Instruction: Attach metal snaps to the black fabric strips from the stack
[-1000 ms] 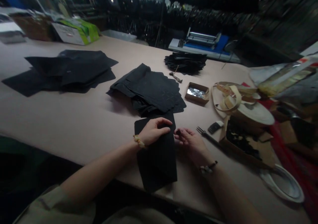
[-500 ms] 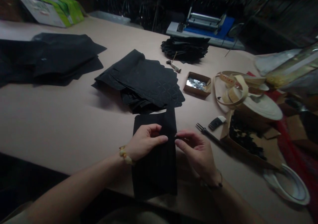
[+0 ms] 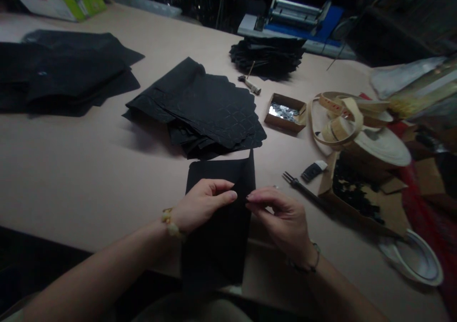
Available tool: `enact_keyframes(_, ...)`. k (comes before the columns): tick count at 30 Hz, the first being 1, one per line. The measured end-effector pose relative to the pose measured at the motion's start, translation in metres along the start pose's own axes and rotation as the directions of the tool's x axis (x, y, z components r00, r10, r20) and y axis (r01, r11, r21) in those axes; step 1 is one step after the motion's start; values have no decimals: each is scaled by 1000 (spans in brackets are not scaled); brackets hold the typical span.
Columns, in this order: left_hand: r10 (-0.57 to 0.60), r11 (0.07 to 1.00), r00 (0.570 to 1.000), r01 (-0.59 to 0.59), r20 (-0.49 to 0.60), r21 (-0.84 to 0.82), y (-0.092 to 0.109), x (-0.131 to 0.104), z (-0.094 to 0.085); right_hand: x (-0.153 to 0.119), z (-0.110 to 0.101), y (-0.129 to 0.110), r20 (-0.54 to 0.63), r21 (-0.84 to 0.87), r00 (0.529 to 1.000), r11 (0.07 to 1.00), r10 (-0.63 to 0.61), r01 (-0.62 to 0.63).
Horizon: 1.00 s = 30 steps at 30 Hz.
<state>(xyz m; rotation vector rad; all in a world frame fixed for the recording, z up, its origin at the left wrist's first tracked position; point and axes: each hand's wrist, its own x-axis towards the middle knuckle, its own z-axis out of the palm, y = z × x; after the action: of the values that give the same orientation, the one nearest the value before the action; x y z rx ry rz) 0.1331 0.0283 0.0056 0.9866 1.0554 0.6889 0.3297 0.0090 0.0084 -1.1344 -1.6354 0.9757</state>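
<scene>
A black leather-like sheet [image 3: 214,246] lies in front of me at the table's near edge, its right side lifted into a fold. My left hand [image 3: 209,200] is closed on that raised part, thumb toward the right. Just right of the fold, my right hand [image 3: 280,217] is pinched, thumb against fingertips, at the sheet's right edge. A tiny dark bit shows at its fingertips, too small to name. Beyond the sheet lies a fanned stack of black pieces [image 3: 214,107] with a criss-cross pattern.
Right of my hands are a pronged punch [image 3: 303,191], a black-and-white block [image 3: 314,170], a cardboard box of small black parts [image 3: 357,193], a tape roll [image 3: 417,260] and coiled strap [image 3: 339,126]. Farther back stand a small box of shiny pieces [image 3: 284,115] and another black stack [image 3: 266,57].
The view has shifted slightly, so the table's things sit higher. My right hand's thumb and fingers have closed nearer the sheet's edge, and the fold stands up more. My left hand keeps its hold.
</scene>
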Motion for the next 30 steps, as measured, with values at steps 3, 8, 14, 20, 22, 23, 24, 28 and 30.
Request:
enact_keyframes(3, -48, 999, 999, 48, 16, -18, 1, 0, -1, -1, 0, 2, -19, 26, 999, 999, 31, -30)
enact_keyframes(8, -1, 1000, 999, -1, 43, 30, 2, 0, 0, -3, 1, 3, -21, 78, 998, 995, 57, -56)
enact_keyframes(14, 22, 994, 998, -28, 58, 107, -2, -1, 0, -4, 3, 4, -45, 56, 995, 995, 85, -83)
enact_keyframes(20, 86, 967, 995, -95, 47, 236, -1, -1, -1, -4, 4, 3, -86, 2, 977, 980, 197, -198)
enact_keyframes(22, 102, 957, 994, -111, 46, 268, -1, -1, -2, -4, 4, 3, -92, 9, 968, 972, 233, -233)
enact_keyframes(23, 108, 953, 993, -118, 49, 280, 0, -1, -2, -4, 5, 3, -91, 21, 963, 968, 252, -251)
enact_keyframes(24, 114, 949, 992, -123, 51, 289, 0, -1, -2, -3, 4, 2, -88, 36, 957, 961, 276, -274)
enact_keyframes(28, 136, 930, 989, -145, 50, 338, 2, -3, -1, 0, 2, 2, -58, 88, 918, 918, 392, -386)
enact_keyframes(30, 168, 911, 984, -177, 58, 372, 4, -4, 0, 2, 0, 2, -46, 91, 905, 904, 422, -417)
